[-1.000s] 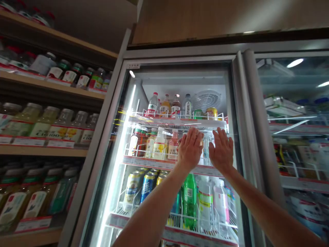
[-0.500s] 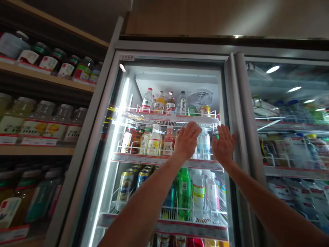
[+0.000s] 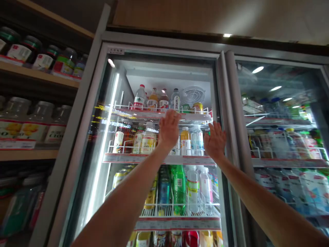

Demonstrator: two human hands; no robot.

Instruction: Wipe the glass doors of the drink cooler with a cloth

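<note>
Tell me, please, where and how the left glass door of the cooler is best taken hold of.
Probably by the raised vertical strip on the right edge of the glass door, beside the right hand, fingers hooked around it from the front. The pane is flat and smooth; the left hand and right one only lie open on it.

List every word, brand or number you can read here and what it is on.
"WAVE": label of the clear bottle on the top shelf.
Price strips on the shelf edges: too small to read.
Jar labels on the wooden shelves: blurred.
White sticker on the fridge door frame: unreadable.
Other bottle and can labels: blurred.
</note>
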